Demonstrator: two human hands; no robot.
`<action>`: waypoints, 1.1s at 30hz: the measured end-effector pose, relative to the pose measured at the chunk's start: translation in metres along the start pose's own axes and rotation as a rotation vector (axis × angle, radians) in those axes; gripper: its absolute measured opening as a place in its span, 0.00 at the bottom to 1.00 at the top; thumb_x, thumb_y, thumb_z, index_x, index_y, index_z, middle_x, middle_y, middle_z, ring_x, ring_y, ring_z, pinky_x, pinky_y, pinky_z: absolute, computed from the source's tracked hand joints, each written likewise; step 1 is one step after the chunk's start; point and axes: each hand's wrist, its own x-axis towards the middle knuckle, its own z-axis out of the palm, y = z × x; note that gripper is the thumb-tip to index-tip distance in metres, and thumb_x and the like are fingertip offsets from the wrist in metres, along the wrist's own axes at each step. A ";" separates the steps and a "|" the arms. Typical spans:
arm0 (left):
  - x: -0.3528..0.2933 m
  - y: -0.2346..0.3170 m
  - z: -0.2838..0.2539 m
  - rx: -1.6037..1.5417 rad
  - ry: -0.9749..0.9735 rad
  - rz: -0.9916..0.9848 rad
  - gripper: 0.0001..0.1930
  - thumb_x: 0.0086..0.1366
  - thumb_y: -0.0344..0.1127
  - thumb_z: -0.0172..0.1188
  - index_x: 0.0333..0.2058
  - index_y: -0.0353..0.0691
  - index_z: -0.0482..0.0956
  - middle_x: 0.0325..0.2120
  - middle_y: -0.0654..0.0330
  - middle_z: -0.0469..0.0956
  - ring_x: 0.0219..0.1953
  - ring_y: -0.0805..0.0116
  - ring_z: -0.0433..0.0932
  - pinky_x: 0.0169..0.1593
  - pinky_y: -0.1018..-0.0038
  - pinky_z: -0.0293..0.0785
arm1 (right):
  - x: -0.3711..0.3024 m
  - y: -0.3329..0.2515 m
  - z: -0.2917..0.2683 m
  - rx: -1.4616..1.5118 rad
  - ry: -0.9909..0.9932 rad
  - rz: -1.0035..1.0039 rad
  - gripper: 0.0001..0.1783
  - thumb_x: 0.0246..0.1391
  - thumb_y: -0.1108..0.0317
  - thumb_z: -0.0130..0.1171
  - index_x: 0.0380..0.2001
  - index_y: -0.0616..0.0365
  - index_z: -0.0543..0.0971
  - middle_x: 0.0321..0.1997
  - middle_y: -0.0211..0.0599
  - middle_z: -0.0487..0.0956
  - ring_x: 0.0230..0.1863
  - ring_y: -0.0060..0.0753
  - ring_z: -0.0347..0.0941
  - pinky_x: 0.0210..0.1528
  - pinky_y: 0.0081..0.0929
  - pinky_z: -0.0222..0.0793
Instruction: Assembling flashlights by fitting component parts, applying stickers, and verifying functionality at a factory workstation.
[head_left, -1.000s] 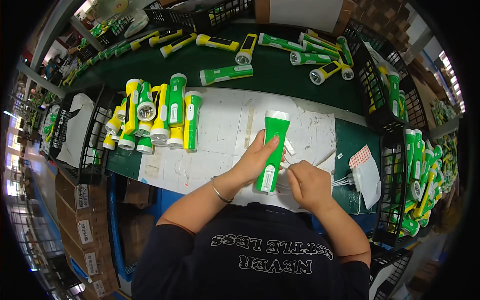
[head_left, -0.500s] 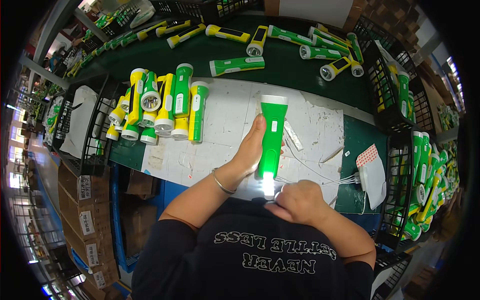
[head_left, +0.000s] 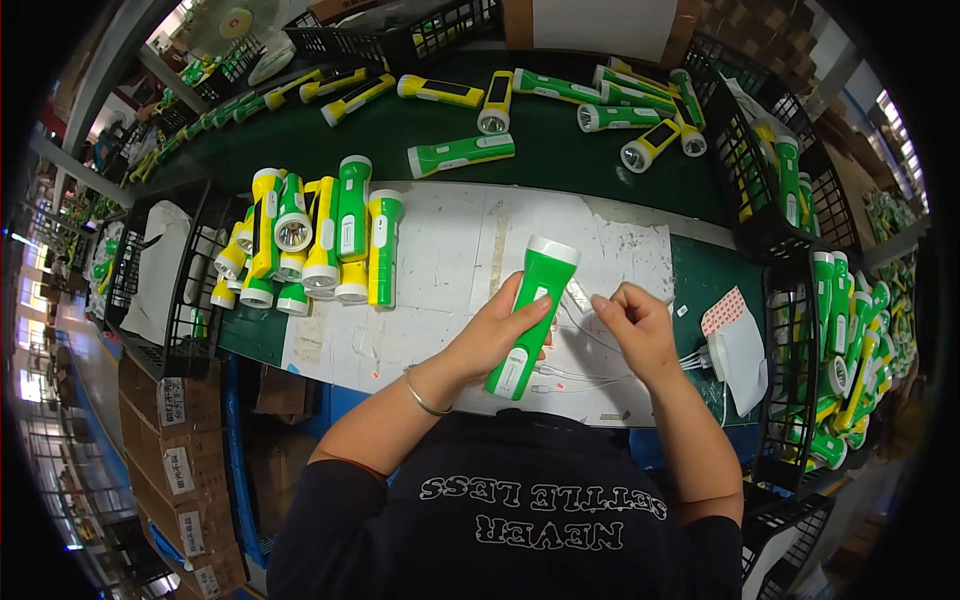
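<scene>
Flashlight: the green plastic flashlight point(head_left: 536, 320) with a flared white head ring is at the centre of the frame, tilted, head toward the top and its white rounded end panel toward you.
Left hand: your bare left hand point(head_left: 505, 332) is clamped around the middle of its body, thumb across the upper face beside the small white switch point(head_left: 541, 293). A firm but light grip should serve best; rest the thumb clear of the switch unless you mean to press it.
Right hand: your bare right hand point(head_left: 640, 330), right of centre, is apart from the flashlight, fingers curled in; whether it pinches anything cannot be told. Bring it in from the side, so the end panel stays visible.
Strip: a small flat white strip point(head_left: 578, 297) lies between flashlight and right hand; mind your knuckles there.
Cables: thin white cables point(head_left: 692, 360) run across the lower right of the white work surface point(head_left: 440, 240). Handle them by the plugs, without tugging.
Stack: green and yellow plastic flashlights point(head_left: 322, 235) sit piled at left of the frame; swing your left elbow wide of them.
</scene>
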 end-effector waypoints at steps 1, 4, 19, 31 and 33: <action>0.000 0.002 0.000 0.179 -0.023 -0.010 0.20 0.63 0.41 0.52 0.51 0.41 0.60 0.36 0.58 0.71 0.33 0.70 0.74 0.33 0.74 0.73 | 0.005 0.006 -0.009 -0.009 -0.027 -0.003 0.12 0.48 0.65 0.61 0.23 0.57 0.69 0.17 0.19 0.63 0.19 0.10 0.54 0.20 0.14 0.50; -0.004 -0.001 -0.001 1.150 0.090 0.620 0.24 0.55 0.40 0.59 0.50 0.41 0.64 0.38 0.51 0.71 0.37 0.55 0.74 0.38 0.68 0.73 | 0.009 -0.026 -0.012 -0.219 -0.225 0.035 0.34 0.38 0.66 0.67 0.51 0.52 0.65 0.29 0.23 0.72 0.21 0.07 0.53 0.22 0.09 0.49; -0.027 0.034 -0.028 1.328 -0.130 0.275 0.20 0.48 0.37 0.60 0.42 0.39 0.70 0.35 0.54 0.75 0.37 0.54 0.75 0.39 0.65 0.73 | 0.007 -0.013 -0.021 0.107 -0.394 0.151 0.39 0.31 0.72 0.72 0.50 0.50 0.65 0.37 0.25 0.73 0.22 0.06 0.50 0.21 0.07 0.47; -0.048 0.090 -0.026 1.563 0.082 0.374 0.21 0.43 0.34 0.63 0.40 0.42 0.72 0.34 0.58 0.75 0.36 0.58 0.75 0.38 0.68 0.73 | 0.003 -0.033 -0.027 0.128 -0.272 -0.115 0.41 0.27 0.75 0.73 0.49 0.54 0.64 0.41 0.30 0.75 0.24 0.05 0.54 0.22 0.07 0.46; -0.050 0.097 -0.021 1.570 0.133 0.536 0.23 0.43 0.34 0.63 0.41 0.42 0.72 0.34 0.59 0.75 0.34 0.60 0.75 0.37 0.68 0.72 | 0.003 -0.039 -0.026 0.117 -0.234 -0.210 0.41 0.27 0.75 0.73 0.49 0.54 0.65 0.43 0.31 0.74 0.21 0.04 0.53 0.19 0.07 0.45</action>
